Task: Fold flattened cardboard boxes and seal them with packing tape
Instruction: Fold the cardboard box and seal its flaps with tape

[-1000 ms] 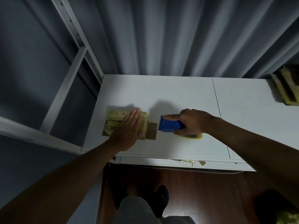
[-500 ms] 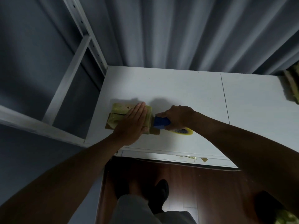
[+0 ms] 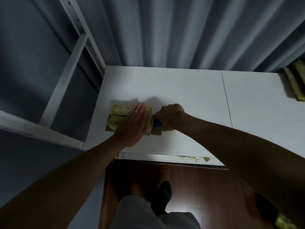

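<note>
Cardboard box (image 3: 121,115), small and wrapped in yellowish tape, lies near the front left of the white surface (image 3: 181,90). Left hand (image 3: 134,125) presses flat on it, fingers straight. Right hand (image 3: 170,117) has its grip clamped round a blue tape dispenser (image 3: 158,123) touching the box's right end

Storeroom-like workspace: white table (image 3: 181,90), metal shelving frame (image 3: 69,66), grey curtain (image 3: 165,30).

A white worktop (image 3: 189,90) stood against a grey pleated curtain (image 3: 165,30), beside white metal shelving (image 3: 66,76), over dim reddish wood flooring (image 3: 206,187).
</note>
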